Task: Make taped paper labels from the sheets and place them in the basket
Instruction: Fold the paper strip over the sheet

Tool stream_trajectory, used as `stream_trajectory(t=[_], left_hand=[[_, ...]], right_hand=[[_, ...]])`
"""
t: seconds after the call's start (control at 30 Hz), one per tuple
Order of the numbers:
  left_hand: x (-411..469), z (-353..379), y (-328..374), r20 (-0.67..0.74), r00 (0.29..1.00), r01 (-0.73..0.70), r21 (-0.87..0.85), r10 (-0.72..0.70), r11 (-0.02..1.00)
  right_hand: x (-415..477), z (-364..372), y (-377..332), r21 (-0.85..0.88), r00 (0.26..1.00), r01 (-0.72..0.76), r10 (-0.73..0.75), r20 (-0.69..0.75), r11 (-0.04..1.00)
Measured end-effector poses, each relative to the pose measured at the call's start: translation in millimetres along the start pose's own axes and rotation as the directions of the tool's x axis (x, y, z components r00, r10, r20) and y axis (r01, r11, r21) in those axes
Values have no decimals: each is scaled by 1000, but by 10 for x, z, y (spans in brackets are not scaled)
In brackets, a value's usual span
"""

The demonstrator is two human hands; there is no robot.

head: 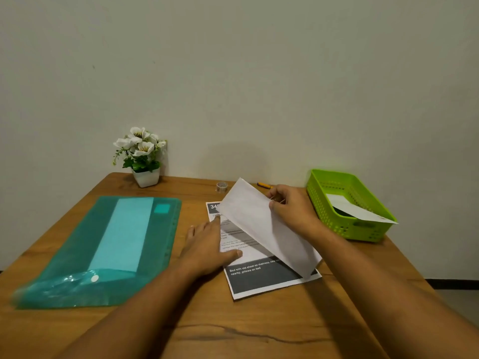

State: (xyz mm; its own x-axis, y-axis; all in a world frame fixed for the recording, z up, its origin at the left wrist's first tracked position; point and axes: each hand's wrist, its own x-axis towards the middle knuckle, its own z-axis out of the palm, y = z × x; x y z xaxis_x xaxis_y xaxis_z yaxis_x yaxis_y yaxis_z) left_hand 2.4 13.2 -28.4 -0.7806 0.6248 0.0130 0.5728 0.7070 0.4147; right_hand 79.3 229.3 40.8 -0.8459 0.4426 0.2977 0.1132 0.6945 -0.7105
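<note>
A printed sheet [261,278] lies on the wooden table in front of me, its right half folded up and over toward the left. My right hand [293,211] pinches the lifted white flap [261,224] near its top edge. My left hand [210,247] presses flat on the sheet's left side, fingers straight. A green basket [324,200] stands at the right with one folded white paper [357,208] inside, sticking out over its rim. A clear tape roll [222,186] sits behind the sheet.
A teal plastic folder [77,255] holding paper lies at the left. A potted white flower [142,156] stands at the back by the wall. A yellow cutter [264,185] lies behind my right hand.
</note>
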Motion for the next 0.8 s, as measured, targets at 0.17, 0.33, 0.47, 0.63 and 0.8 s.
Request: stream_trajectory(t=[0.17, 0.33, 0.47, 0.63, 0.8], left_hand=[[157, -144, -95, 81, 994, -58, -239, 80, 969], [107, -392, -235, -168, 986, -31, -219, -6, 975], [-44, -490, -393, -242, 970, -49, -97, 24, 994], [-217, -410, -653, -170, 967, -174, 89, 187, 981], [-230, -201, -860, -149, 960, -216, 144, 237, 966]], right_hand=[[49, 25, 167, -13, 1000, 12, -12, -14, 1000], [157, 176, 122, -9, 997, 1, 0, 82, 1000], [240, 432, -79, -69, 971, 33, -15, 240, 997], [197, 794, -160, -259, 924, 139, -31, 382, 956], [56, 994, -26, -461, 931, 270, -108, 348, 846]])
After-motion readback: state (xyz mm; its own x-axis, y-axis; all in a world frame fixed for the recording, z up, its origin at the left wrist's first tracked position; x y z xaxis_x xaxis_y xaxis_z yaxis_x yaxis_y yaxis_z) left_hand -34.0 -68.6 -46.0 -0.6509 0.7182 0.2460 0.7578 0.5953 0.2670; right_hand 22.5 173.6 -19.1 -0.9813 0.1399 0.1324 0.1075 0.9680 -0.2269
